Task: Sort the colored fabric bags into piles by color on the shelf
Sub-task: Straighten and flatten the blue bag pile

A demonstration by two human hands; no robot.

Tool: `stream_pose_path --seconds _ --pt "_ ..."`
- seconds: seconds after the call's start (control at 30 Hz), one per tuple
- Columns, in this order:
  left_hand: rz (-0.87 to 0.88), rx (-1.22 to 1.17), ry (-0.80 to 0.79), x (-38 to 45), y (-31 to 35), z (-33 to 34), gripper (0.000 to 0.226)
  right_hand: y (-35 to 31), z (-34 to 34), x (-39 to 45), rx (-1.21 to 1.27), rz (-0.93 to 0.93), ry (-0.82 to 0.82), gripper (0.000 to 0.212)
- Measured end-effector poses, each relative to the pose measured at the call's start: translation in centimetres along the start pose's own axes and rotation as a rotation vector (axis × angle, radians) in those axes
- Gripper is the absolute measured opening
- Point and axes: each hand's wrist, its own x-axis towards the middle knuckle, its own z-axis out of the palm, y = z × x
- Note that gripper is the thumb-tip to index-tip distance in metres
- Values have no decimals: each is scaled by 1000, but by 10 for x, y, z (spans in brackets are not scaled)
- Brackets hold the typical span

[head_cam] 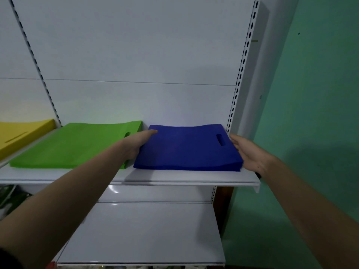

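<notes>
Blue pile of bags [186, 150] lying flat at the right end of the shelf [174, 176], just beside the green pile [73, 144]; yellow pile [19, 134] cut off at the frame's left edge. Left hand [139, 142], fingers straight, against the blue pile's left edge, its palm partly hidden. Right hand [247, 152], fingers relaxed and extended, against the right edge.
</notes>
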Motion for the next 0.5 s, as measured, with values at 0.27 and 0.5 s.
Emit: stream_pose_path --seconds 0.27,0.5 --pt "503 680 -78 -3 -12 -12 84 -6 -26 -20 -707 -210 -52 78" --pt "814 1200 -209 -3 -26 7 90 -3 -40 -25 -1382 -230 -123 94"
